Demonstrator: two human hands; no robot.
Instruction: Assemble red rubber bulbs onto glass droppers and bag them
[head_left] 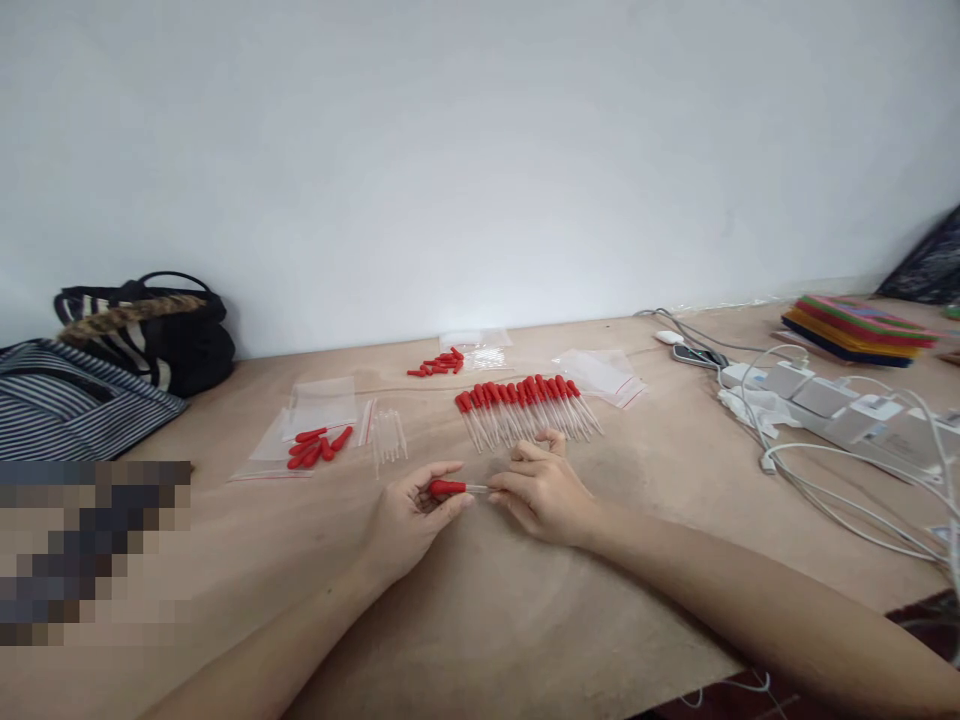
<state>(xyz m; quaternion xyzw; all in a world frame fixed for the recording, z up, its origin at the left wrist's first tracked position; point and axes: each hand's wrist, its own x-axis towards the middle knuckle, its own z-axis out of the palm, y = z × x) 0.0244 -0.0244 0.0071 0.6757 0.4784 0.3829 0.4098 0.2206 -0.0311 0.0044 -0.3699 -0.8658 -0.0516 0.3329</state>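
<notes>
My left hand (412,510) is closed around a red rubber bulb (448,488), thumb and fingers on its sides. From the bulb's open end a clear thin pipette tube (477,489) runs right into the pinched fingers of my right hand (544,490). Just beyond my right hand lies a row of droppers (517,405), red bulbs away from me and clear tips toward me. Several loose red bulbs (319,447) rest on plastic bags at the left, beside a few clear tubes (389,437).
Farther back are more red bulbs (439,362), more clear tubes (489,357) and a zip bag (600,375). White chargers and cables (832,400) spread on the right, near stacked coloured sheets (862,325). Bags (150,320) stand at the left against the wall.
</notes>
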